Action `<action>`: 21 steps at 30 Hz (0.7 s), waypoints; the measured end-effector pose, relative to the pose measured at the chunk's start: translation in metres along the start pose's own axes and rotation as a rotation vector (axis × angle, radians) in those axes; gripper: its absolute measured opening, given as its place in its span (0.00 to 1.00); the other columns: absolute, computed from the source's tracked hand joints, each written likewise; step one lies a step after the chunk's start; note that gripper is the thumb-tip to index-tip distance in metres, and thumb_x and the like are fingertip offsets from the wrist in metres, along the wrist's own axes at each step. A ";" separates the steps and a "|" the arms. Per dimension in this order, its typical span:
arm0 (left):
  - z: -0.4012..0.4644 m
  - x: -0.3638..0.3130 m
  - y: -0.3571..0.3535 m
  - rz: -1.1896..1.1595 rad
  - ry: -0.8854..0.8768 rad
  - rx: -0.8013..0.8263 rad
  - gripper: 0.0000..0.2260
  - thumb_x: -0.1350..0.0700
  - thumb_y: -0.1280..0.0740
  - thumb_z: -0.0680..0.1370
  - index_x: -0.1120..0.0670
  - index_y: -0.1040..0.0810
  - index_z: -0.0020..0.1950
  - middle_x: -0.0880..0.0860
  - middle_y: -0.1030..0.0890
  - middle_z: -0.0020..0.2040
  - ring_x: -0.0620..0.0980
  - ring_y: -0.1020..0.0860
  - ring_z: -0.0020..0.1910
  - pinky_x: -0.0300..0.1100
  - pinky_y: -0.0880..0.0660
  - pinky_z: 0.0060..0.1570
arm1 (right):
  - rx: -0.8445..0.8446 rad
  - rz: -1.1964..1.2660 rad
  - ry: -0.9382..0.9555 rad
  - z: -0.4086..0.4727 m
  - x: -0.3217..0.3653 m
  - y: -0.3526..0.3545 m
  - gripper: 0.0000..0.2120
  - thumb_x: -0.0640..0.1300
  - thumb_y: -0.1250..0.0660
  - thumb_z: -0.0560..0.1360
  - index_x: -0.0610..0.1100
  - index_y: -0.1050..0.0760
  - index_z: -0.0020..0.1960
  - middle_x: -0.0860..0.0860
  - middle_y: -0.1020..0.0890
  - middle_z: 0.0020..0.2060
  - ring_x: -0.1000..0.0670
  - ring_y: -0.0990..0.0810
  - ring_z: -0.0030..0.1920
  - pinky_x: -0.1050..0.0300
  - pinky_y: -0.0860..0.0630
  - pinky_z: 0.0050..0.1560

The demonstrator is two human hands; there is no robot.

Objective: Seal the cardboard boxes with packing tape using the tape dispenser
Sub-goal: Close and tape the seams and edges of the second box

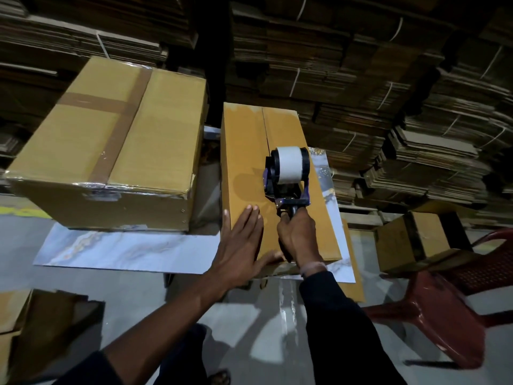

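The tape dispenser (287,176) stands on top of the narrow cardboard box (244,168), its white tape roll (288,165) raised just beyond the right hand (298,234). That hand's fingers (283,226) are curled tightly round the dispenser's handle, which drops out of sight inside the grip. The dispenser's front end sits over the box's centre seam (265,129), which runs away from the fingers toward the far edge and looks untaped there.

Just to the left of those gripping fingers, the left hand (241,245) lies flat on the box lid, fingers (251,215) straight and spread, pressing down near the closer end; its thumb reaches toward the right hand along the box's near edge. The two hands are close together but a strip of lid shows between them.

Farther left of the flat fingers, a larger box (111,140) stands apart from the narrow one, already crossed with brown tape (122,120) along and across its top. Both boxes rest on a pale marbled counter (116,248).

To the right of the gripping fingers, well apart, a smaller brown box (416,240) sits beside a red plastic chair (444,309). Beyond everything, stacks of flattened cardboard (361,65) bundled with string fill the background.
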State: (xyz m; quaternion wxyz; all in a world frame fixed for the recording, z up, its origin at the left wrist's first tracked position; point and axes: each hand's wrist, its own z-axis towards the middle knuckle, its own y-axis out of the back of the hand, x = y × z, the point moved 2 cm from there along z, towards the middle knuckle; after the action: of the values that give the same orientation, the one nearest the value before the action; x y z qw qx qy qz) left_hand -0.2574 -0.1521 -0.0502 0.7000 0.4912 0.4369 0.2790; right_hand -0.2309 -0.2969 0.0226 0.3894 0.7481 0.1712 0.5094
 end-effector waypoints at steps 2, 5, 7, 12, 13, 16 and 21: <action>-0.006 -0.001 -0.001 0.071 -0.057 0.027 0.54 0.19 0.54 0.75 0.62 0.45 0.84 0.59 0.50 0.85 0.56 0.56 0.85 0.73 0.56 0.76 | -0.003 -0.004 0.007 0.000 -0.001 -0.001 0.12 0.44 0.37 0.82 0.36 0.26 0.59 0.36 0.18 0.55 0.34 0.20 0.54 0.54 0.30 0.45; -0.002 0.001 -0.005 0.152 -0.063 0.055 0.56 0.19 0.50 0.73 0.64 0.44 0.83 0.62 0.48 0.84 0.59 0.53 0.84 0.74 0.54 0.75 | -0.004 -0.005 0.012 0.001 0.000 -0.001 0.12 0.44 0.37 0.82 0.36 0.26 0.60 0.36 0.18 0.55 0.34 0.19 0.55 0.54 0.30 0.45; 0.007 0.004 -0.009 0.178 -0.046 0.067 0.53 0.21 0.49 0.75 0.64 0.42 0.82 0.63 0.47 0.84 0.61 0.52 0.84 0.74 0.52 0.75 | 0.003 -0.004 0.017 0.006 0.005 0.000 0.11 0.43 0.37 0.82 0.36 0.26 0.60 0.36 0.18 0.55 0.34 0.20 0.55 0.54 0.31 0.45; 0.051 0.018 -0.007 0.181 0.011 0.097 0.56 0.20 0.55 0.72 0.64 0.41 0.82 0.63 0.46 0.84 0.62 0.51 0.84 0.71 0.52 0.77 | 0.027 -0.021 -0.037 0.045 0.032 0.005 0.11 0.43 0.37 0.82 0.37 0.25 0.61 0.36 0.19 0.58 0.34 0.20 0.58 0.53 0.30 0.48; 0.061 0.021 -0.005 0.187 0.024 0.107 0.56 0.20 0.56 0.71 0.64 0.42 0.82 0.63 0.47 0.84 0.61 0.52 0.84 0.71 0.53 0.77 | 0.030 -0.023 -0.041 0.054 0.038 0.006 0.11 0.42 0.37 0.82 0.37 0.25 0.61 0.36 0.19 0.59 0.35 0.20 0.59 0.53 0.29 0.49; 0.081 0.027 -0.002 0.198 0.048 0.120 0.57 0.20 0.58 0.70 0.63 0.44 0.83 0.62 0.50 0.85 0.60 0.54 0.84 0.69 0.55 0.78 | 0.041 -0.030 -0.053 0.072 0.051 0.007 0.10 0.42 0.35 0.81 0.38 0.24 0.59 0.37 0.18 0.58 0.36 0.20 0.58 0.50 0.25 0.52; 0.087 0.029 -0.010 0.165 0.027 0.040 0.56 0.20 0.55 0.71 0.64 0.40 0.82 0.64 0.46 0.84 0.62 0.50 0.84 0.70 0.52 0.77 | 0.040 -0.038 -0.063 0.075 0.046 0.008 0.11 0.43 0.36 0.81 0.38 0.25 0.60 0.38 0.18 0.58 0.36 0.20 0.58 0.52 0.27 0.50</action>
State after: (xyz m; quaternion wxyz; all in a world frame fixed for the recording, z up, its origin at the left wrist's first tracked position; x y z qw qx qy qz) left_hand -0.1676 -0.1706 -0.0570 0.6589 0.5354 0.4098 0.3334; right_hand -0.1459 -0.3023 0.0439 0.3893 0.7679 0.1832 0.4745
